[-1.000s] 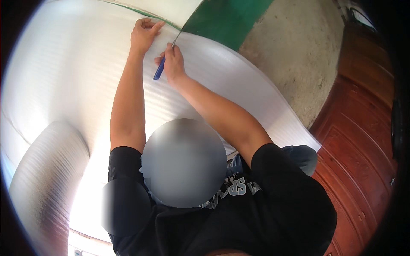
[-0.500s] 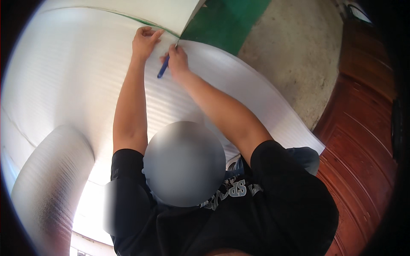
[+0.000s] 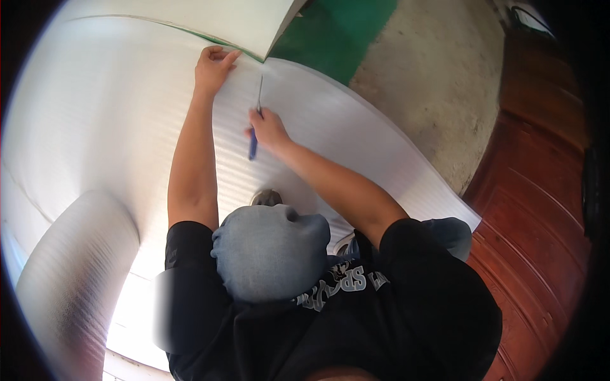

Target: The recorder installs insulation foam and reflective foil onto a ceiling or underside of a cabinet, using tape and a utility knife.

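Note:
A wide white foam sheet (image 3: 114, 95) lies under both forearms. My left hand (image 3: 213, 70) rests at the edge of a pale board (image 3: 248, 25) lying on the sheet, its fingers bent and its thumb apart. My right hand (image 3: 268, 129), lower and to the right, is closed on a blue-handled knife (image 3: 253, 145), whose thin metal blade points up toward the board's corner, apart from it. A green strip shows along the board's edge.
A rolled length of foam (image 3: 76, 267) lies at the lower left. Past the sheet's curved edge are green floor (image 3: 330, 35) and bare concrete (image 3: 426, 89). Reddish-brown panelled wooden doors (image 3: 521, 209) are at the right. My knee and shoe (image 3: 267, 197) show below my hands.
My right hand and the knife have moved down, away from the board's corner toward my body. My left hand and the board sit a little lower in the picture.

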Demonstrator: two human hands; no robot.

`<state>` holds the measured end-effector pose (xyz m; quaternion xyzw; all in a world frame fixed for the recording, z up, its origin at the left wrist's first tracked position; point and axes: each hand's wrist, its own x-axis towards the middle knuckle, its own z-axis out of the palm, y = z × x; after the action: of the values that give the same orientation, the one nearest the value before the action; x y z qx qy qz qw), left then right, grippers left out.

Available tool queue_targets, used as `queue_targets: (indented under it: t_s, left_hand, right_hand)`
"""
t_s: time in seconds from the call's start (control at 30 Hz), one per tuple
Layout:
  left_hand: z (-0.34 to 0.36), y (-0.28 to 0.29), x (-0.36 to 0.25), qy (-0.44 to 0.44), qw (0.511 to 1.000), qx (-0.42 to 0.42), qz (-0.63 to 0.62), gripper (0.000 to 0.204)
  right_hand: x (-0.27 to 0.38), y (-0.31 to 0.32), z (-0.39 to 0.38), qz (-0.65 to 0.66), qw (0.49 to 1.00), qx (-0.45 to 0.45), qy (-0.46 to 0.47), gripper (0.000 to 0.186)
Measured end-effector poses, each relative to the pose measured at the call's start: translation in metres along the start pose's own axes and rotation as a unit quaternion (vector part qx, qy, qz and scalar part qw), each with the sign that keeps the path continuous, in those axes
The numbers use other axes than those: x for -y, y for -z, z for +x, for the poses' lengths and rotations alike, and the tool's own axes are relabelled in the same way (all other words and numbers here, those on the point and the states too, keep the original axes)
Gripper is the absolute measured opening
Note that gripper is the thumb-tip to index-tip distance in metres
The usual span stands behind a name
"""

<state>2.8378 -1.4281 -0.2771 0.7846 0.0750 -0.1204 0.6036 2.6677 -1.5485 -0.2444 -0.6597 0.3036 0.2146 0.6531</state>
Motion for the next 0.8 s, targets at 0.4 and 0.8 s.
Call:
queue_targets:
  t_s: [0.4, 0.8]
  left_hand:
    - [-0.005, -0.004, -0.01, 0.001, 1.0, -0.001, 0.009, 0.059]
    - [0.009, 0.023, 0.015, -0.04, 0.999, 0.002, 0.009, 0.045]
  right_hand:
    - [0.021, 0.085, 0.051, -0.562, 0.71, -0.122, 0.407, 0.054]
    - [-0.027, 0.129, 0.015, -0.556, 0.732, -0.16, 0.359, 0.062]
